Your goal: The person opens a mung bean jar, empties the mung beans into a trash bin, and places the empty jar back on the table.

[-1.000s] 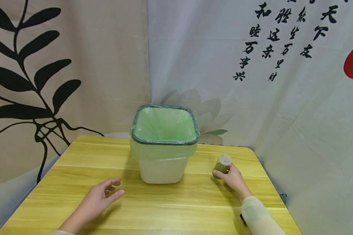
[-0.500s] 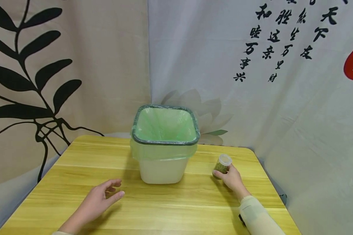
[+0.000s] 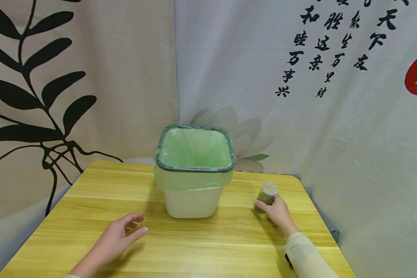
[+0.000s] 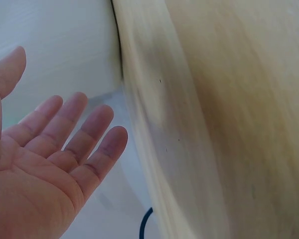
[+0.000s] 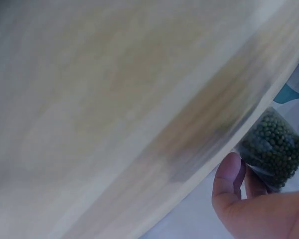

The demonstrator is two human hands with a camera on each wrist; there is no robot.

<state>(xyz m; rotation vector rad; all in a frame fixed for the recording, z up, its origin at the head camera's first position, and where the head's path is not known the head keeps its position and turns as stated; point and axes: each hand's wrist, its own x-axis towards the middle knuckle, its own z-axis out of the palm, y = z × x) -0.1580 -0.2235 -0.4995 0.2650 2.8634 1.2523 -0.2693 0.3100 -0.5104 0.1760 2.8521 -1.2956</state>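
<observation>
On the right side of the table my right hand [image 3: 277,213] grips a small clear jar [image 3: 265,197] with a whitish lid, thumb on one side and fingers round the other. Small round green beans fill much of the jar, and they look like mung beans [image 5: 275,144] in the right wrist view. My left hand [image 3: 116,238] is held over the left front of the table, fingers loosely extended and thumb apart, with nothing in it. The left wrist view shows its bare palm [image 4: 35,184]. Between the hands stands a whitish bin [image 3: 194,202] with a green liner bag [image 3: 192,180].
The bin's dark rim [image 3: 196,169] holds the liner, which folds down outside. A yellow wood-grain table [image 3: 180,251] lies under everything. Behind it hangs a pale cloth [image 3: 229,69] with black writing and a leafy plant print.
My right hand and the jar have shifted slightly to the right in the last half second. The left hand and the bin stay practically where they were.
</observation>
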